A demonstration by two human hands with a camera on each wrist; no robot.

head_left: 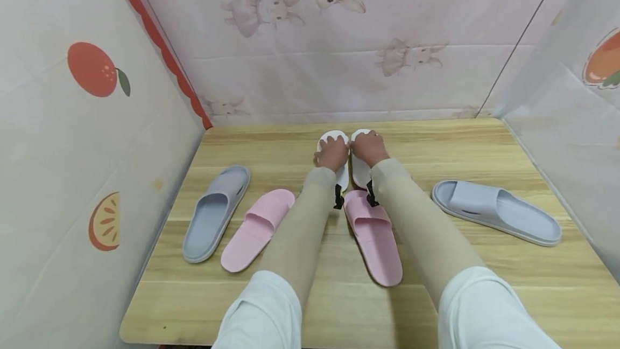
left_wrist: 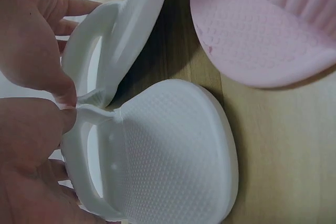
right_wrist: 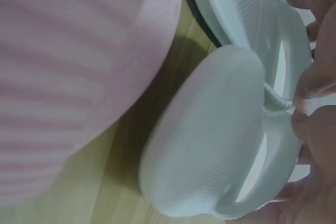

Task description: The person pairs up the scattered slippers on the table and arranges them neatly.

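Observation:
Two white slippers stand side by side near the far edge of the table, heels toward me. My left hand grips the left white slipper at its strap, thumb near the inner side. On the other, the right white slipper, my right hand holds the strap in the same way. Both thumbs almost meet where the straps lie together, as the wrist views show. In the head view the hands cover the toe ends. Just in front of the white pair lies a pink slipper, its toe toward them.
A second pink slipper and a grey slipper lie at the left. Another grey slipper lies crosswise at the right. Printed walls enclose the wooden table at the back and both sides.

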